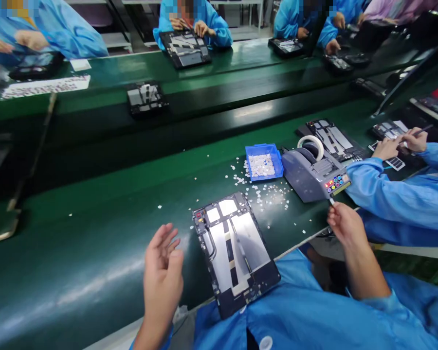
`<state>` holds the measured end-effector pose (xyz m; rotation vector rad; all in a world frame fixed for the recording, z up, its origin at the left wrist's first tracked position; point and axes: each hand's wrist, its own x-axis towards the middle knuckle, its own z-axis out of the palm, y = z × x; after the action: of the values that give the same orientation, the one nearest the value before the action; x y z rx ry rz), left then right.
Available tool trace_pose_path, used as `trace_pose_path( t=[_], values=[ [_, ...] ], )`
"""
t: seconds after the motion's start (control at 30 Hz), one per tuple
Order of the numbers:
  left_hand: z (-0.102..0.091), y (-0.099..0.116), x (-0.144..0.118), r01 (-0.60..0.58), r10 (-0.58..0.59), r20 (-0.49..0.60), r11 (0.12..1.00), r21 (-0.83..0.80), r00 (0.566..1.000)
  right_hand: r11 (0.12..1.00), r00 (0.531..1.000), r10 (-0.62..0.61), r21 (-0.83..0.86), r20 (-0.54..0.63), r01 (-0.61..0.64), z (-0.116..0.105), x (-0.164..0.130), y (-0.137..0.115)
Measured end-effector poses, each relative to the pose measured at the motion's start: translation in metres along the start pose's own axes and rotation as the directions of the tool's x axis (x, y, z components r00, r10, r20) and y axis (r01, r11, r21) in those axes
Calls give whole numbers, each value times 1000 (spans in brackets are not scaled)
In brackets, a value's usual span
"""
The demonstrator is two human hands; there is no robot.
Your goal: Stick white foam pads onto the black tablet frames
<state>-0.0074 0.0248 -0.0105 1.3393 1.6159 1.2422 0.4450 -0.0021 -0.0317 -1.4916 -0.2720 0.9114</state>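
Observation:
An opened tablet (241,243) with its batteries and circuit parts exposed lies on the green bench, its lower end over the front edge by my body. Just left of it my left hand (164,272) hovers with fingers apart, holding nothing. My right hand (346,223) pinches a small strip of tape (332,200) at the front of a grey electric tape dispenser (308,170). On top of the dispenser sits a roll of pale tape (314,145). The strip's far end meets the dispenser's mouth; I cannot tell whether it is still attached.
Beside the dispenser stands a blue bin (264,163) of small white pieces, with more scattered around it. At right a co-worker's hands (401,143) work close to the dispenser. Another opened tablet (328,138) lies behind it. Across the line, several people handle tablets.

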Motion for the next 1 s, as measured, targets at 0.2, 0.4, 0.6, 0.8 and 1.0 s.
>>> trace_pose_path(
  t=[0.2,0.4,0.6,0.8,1.0],
  values=[
    [23,49,-8,-104,90,310,994,29,946,989,910,-22,-122,413,80,77,-81,5],
    [58,79,6,283,-147,484,933,-221,863,913,668,-8,-267,745,309,169,-121,7],
    [35,54,11,294,-212,324,928,-229,922,760,465,-88,-242,881,603,193,-116,16],
    [-10,39,40,-123,71,264,975,184,962,118,30,-302,6,953,993,219,-78,14],
    [-8,37,50,-612,274,602,634,474,750,-280,-244,-149,196,958,940,240,-67,22]
  ],
)
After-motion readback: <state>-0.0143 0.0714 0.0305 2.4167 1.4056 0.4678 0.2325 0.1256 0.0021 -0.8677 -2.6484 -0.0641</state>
